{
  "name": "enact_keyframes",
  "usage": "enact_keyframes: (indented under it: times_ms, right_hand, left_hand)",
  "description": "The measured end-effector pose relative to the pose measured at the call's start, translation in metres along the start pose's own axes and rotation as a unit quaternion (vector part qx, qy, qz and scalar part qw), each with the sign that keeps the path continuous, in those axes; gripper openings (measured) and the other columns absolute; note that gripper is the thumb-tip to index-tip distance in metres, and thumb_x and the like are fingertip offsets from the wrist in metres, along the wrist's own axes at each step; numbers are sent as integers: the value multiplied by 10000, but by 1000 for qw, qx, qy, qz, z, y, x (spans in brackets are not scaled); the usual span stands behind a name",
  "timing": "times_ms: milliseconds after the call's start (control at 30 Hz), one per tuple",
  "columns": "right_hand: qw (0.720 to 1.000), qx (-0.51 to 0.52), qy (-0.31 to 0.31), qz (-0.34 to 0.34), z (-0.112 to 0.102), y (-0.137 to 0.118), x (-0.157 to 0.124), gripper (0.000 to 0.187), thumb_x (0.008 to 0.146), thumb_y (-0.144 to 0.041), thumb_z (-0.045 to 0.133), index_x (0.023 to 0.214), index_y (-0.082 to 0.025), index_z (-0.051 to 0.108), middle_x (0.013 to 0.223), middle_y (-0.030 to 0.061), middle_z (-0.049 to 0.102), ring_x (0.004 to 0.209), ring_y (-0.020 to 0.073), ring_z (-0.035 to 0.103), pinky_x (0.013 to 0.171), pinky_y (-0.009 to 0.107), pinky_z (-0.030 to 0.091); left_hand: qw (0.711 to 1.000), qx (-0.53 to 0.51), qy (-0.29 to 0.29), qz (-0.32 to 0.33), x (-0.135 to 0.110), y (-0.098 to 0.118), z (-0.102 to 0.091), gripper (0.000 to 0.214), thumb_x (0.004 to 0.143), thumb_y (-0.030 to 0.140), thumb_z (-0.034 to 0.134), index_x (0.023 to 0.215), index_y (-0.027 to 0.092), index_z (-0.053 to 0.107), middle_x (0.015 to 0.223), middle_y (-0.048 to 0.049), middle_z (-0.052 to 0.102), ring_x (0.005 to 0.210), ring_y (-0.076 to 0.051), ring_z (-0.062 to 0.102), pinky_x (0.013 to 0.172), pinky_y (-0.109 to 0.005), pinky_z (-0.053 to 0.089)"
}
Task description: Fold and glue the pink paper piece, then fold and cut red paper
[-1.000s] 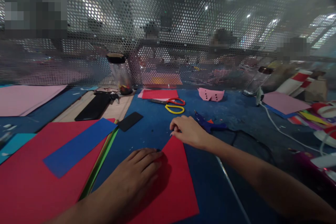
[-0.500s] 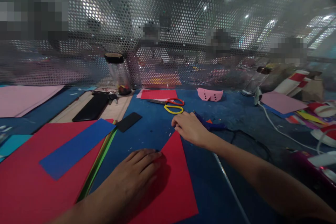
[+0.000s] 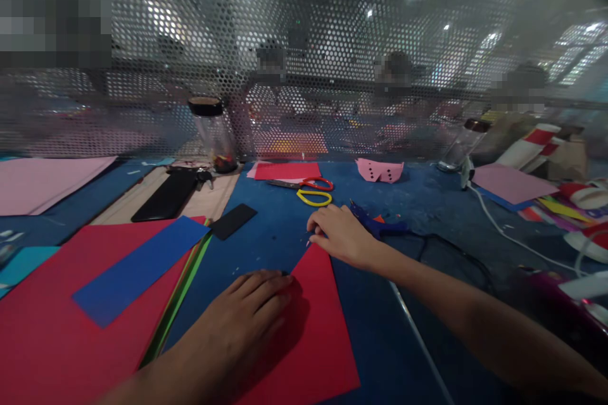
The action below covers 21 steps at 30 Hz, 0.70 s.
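Note:
A red paper sheet (image 3: 313,329) narrows to a point at its far end on the blue tabletop. My left hand (image 3: 251,310) rests on its left side, fingers stretched forward and laid on the paper; a small dark bit shows at the fingertips. Just past the sheet's tip is my right hand (image 3: 339,231), fingers bent, with a gap between thumb and forefinger and nothing visible held. Tiny paper scraps lie by its fingertips. Beyond it are scissors (image 3: 313,192) with one red and one yellow handle loop. A blue glue gun (image 3: 380,224) lies right beside the right hand.
On the left, a blue strip (image 3: 140,269) crosses a red paper stack (image 3: 61,323). A black card (image 3: 232,221), phone (image 3: 164,196) and jar (image 3: 213,136) are near. A pink cut-out (image 3: 380,171) stands before the perforated screen (image 3: 304,31). A cord crosses the right side.
My right hand has shifted slightly left and back toward me, its thumb now apart from the forefinger. My left hand and the red sheet have stayed in place.

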State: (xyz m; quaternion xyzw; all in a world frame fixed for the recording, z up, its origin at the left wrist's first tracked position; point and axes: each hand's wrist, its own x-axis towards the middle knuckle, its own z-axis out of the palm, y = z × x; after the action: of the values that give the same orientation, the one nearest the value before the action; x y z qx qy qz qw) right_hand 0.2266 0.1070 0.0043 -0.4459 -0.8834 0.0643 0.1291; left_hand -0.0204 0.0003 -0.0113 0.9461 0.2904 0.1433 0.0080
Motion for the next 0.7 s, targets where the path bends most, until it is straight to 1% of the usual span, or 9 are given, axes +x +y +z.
enact_keyframes:
  times_ms: [167,400,567,700]
  right_hand:
    - [1000,-10,-3,8,2,7,2,86,920,-173,674,990,-215,647,1041,24,711,1029,222,585,813,335,310]
    - [999,-25,5,21,2,17,5,117,934,-121,619,982,-222,656,1093,34,710,1038,235,575,842,358,308]
    - [999,-23,8,21,3,19,5,127,938,-118,605,989,-222,658,1097,41,706,1050,241,567,844,360,306]
    - [1000,-6,9,21,1,14,5,168,932,-78,566,975,-209,662,1096,53,707,1051,241,568,850,361,305]
  left_hand:
    - [1000,0,-12,1,2,1,0,292,999,123,488,1250,197,618,1339,-73,676,1227,-261,614,1011,-440,529]
    - [1000,4,-1,2,3,4,-6,276,1010,113,455,1185,199,651,1308,-68,695,1188,-246,635,981,-418,545]
    - [1000,5,-15,1,3,4,-6,258,1003,114,478,1188,182,645,1304,-88,691,1211,-263,622,991,-448,547]
    - [1000,9,-28,4,3,4,-5,266,998,120,497,1216,184,634,1328,-93,676,1221,-273,616,994,-469,544]
